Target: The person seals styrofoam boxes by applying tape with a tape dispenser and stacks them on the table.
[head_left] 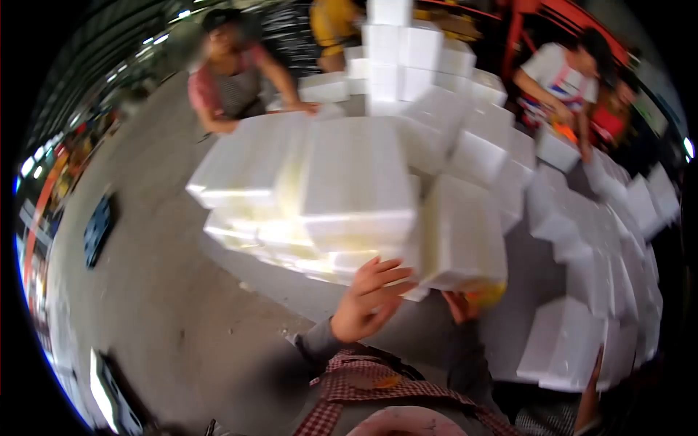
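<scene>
My left hand [374, 296] is raised, its fingers apart and holding nothing, in front of the lower edge of a stack of white foam boxes [356, 174]. Yellowish clear tape shows along some of the stack's sides. Close to my right hand [461, 308] stands another white foam box [463, 232], whose near end hides part of the fingers. That hand is closed on a blurred orange-and-yellow object [488, 293], which looks like a tape dispenser.
More white foam boxes [403, 65] are piled behind, and rows of them [582, 225] stand to the right. A person [236, 80] leans on the stack at the far left. Another person [563, 80] handles a box at the far right. A hand [595, 374] shows at lower right.
</scene>
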Demonstrator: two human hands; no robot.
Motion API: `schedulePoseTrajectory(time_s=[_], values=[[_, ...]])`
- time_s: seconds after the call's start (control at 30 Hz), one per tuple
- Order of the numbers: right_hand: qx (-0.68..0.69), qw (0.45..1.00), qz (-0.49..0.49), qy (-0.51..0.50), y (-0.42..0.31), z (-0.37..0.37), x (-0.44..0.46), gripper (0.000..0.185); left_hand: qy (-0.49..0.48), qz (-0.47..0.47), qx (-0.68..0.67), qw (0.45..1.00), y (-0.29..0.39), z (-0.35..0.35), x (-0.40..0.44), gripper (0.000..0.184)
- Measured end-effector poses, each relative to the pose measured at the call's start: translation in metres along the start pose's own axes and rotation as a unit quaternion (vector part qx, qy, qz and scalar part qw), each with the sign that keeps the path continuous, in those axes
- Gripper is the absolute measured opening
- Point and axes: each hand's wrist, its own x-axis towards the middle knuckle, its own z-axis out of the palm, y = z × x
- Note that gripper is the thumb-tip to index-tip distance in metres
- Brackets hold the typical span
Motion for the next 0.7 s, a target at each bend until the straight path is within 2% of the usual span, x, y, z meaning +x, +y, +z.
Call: schedulePoseTrajectory(time_s=[0.03,0.07,0.1,0.13,0.17,0.2,0.27,0.3,0.43,0.47,0.53,0.6,0.7], values=[[-0.032,0.999,0.028,-0.023,-0.013,-0.007,0.000,0.053,0.116,-0.006,-0.009,0.993,-0.014,-0.015,-0.027,0.037],[-0.020,0.998,0.059,-0.030,-0.030,-0.008,0.009,0.053,0.212,-0.099,0.057,0.971,-0.014,-0.033,-0.051,0.036],[-0.054,0.995,-0.034,0.077,-0.054,-0.006,0.016,0.052,0.321,-0.206,0.092,0.920,-0.022,-0.049,-0.071,0.033],[-0.087,0.970,-0.140,0.182,-0.067,-0.001,0.017,0.051,0.446,-0.235,0.065,0.861,-0.046,-0.065,-0.092,0.037],[-0.137,0.918,-0.229,0.293,-0.080,0.002,0.018,0.050,0.516,-0.235,0.070,0.821,-0.052,-0.093,-0.090,0.040],[-0.167,0.905,-0.247,0.303,-0.087,0.006,0.020,0.050,0.529,-0.239,0.145,0.801,-0.077,-0.122,-0.101,0.047],[-0.164,0.951,-0.195,0.176,-0.085,0.014,0.031,0.051,0.608,-0.250,0.104,0.747,-0.143,-0.166,-0.131,0.054],[-0.161,0.964,-0.167,0.130,-0.081,0.019,0.039,0.051,0.611,-0.250,0.101,0.744,-0.165,-0.182,-0.143,0.054],[-0.176,0.977,-0.119,0.034,-0.068,0.031,0.058,0.051,0.627,-0.291,-0.224,0.687,-0.245,-0.198,-0.162,0.075],[-0.186,0.976,-0.117,0.014,-0.070,0.034,0.059,0.051,0.634,-0.290,-0.231,0.679,-0.243,-0.195,-0.148,0.077],[-0.196,0.972,-0.124,0.030,-0.064,0.041,0.050,0.051,0.646,-0.296,-0.223,0.667,-0.229,-0.200,-0.122,0.079],[-0.192,0.968,-0.142,0.076,-0.046,0.046,0.036,0.049,0.650,-0.302,-0.210,0.666,-0.242,-0.211,-0.120,0.078],[-0.184,0.966,-0.158,0.090,-0.017,0.050,0.032,0.047,0.654,-0.297,-0.220,0.660,-0.245,-0.207,-0.114,0.077]])
